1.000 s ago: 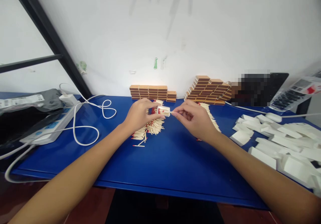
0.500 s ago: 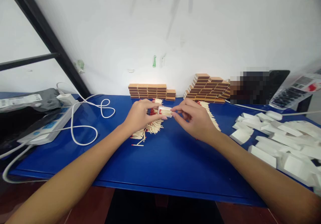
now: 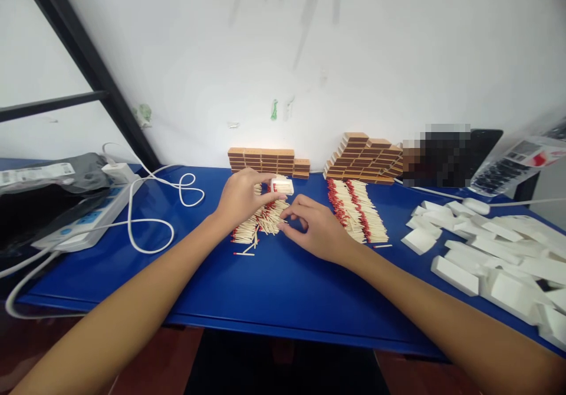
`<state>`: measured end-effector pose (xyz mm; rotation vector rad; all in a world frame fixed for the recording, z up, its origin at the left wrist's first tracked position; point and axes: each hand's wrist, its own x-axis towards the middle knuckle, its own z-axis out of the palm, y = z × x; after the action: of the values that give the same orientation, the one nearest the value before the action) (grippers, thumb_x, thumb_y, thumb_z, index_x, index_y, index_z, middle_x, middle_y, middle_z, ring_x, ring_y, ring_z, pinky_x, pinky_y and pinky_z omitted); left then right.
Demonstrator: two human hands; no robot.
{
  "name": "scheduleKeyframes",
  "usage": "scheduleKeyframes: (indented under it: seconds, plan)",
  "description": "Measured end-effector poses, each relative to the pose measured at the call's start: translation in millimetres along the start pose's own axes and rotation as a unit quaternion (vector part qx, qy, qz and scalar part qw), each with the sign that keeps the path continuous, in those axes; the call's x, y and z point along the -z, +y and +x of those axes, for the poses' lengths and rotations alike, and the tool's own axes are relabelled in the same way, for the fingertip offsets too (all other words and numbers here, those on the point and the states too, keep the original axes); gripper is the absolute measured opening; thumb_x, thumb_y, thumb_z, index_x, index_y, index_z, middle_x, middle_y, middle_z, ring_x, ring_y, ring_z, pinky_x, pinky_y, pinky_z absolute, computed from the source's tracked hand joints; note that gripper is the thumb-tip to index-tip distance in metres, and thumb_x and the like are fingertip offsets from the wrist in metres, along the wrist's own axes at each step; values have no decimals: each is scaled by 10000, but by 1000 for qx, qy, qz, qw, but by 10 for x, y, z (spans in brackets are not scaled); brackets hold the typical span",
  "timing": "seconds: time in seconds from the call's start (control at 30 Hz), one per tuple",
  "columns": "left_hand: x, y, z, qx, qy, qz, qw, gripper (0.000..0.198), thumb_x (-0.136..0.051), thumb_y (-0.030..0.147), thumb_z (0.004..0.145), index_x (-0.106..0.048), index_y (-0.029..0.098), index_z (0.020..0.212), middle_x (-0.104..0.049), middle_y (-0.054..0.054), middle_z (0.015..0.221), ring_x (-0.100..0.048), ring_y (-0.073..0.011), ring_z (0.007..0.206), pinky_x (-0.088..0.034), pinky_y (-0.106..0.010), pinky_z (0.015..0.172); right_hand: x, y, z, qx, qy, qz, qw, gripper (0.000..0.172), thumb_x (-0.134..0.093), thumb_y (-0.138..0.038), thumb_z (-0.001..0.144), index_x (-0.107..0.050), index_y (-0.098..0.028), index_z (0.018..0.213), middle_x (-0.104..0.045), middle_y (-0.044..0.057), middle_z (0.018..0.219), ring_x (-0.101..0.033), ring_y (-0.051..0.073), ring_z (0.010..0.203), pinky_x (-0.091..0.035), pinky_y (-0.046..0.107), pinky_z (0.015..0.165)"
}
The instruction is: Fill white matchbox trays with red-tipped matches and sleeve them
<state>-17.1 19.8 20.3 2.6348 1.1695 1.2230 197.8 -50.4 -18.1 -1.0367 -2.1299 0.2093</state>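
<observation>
My left hand point(image 3: 243, 197) is closed on a small white matchbox tray point(image 3: 282, 186) that has red-tipped matches in it, held just above a loose heap of matches point(image 3: 260, 223) on the blue table point(image 3: 287, 277). Fingers of my right hand point(image 3: 313, 230) are pinched together at the heap's right edge, touching the matches there. A second, tidier row of matches point(image 3: 356, 209) lies to the right of my right hand.
Two stacks of brown matchboxes point(image 3: 269, 162) point(image 3: 365, 158) stand against the white wall. Several white empty trays point(image 3: 486, 253) are piled at the right. A white power strip point(image 3: 88, 218) and looping cable point(image 3: 150, 224) lie at the left.
My right hand has left the tray and dropped left and down to the match heap. My left hand has kept the tray and lifted it slightly toward the wall.
</observation>
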Motion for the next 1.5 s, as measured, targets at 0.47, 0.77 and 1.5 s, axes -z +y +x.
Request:
scheduleKeyframes:
  seconds: [0.47,0.77,1.5]
  plan:
    - [-1,-13,6,-12,11,25,1000,372,-829,480,866,-790,215,1124,-801,-79,1005,-713,-251,905,-551,-394,818,-252,-52,67,70,11,-57,996,53,-642,-221,982,-693,-206,973,-684,55,995,-653,171,802,-503,307,710]
    - [12,-30,-2,-11,22,20,999,345,-793,514,892,-794,237,1096,-801,-75,1003,-726,-247,896,-563,-395,816,-205,-62,79,80,27,-77,993,111,-605,-154,968,-661,-206,888,-673,50,967,-637,164,803,-490,291,715]
    - [31,-43,4,-3,10,27,1000,328,-815,501,874,-791,261,1096,-806,-66,1036,-730,-255,954,-556,-402,866,-117,-113,41,75,1,-91,993,132,-619,-206,935,-690,-208,1045,-678,65,991,-640,186,798,-502,319,701]
